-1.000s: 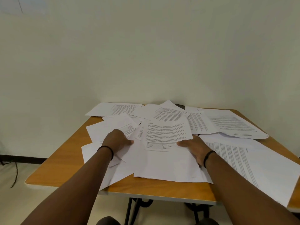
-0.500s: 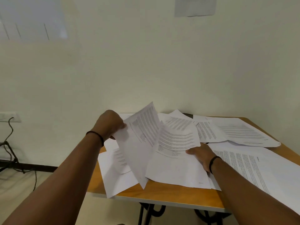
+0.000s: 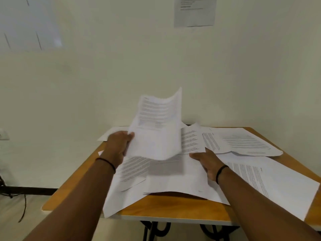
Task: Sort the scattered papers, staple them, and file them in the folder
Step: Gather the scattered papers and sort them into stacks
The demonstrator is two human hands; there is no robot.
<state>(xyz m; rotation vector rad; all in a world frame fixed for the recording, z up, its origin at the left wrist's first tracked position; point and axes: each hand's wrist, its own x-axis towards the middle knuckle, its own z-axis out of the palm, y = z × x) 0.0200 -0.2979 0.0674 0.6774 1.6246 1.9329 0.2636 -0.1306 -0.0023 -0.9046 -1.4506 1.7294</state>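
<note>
Sheet (image 3: 157, 129) gripped upright by left hand (image 3: 118, 145), long axis vertical; right hand (image 3: 207, 161), nearer, rests flat on papers (image 3: 243, 143).

Soft even daylight, pale patch on wall upper left; motion blur, wide-angle bending.

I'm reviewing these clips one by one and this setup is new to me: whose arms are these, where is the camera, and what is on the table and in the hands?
No machine here: a person wears a wide-angle camera on the head, looking down along both bare arms. The left hand holds up a printed sheet, lifted off the pile and curling at the top. The right hand lies with straight fingers on the scattered papers that cover much of the wooden table. A notice is stuck on the wall. No stapler or folder can be made out.
</note>
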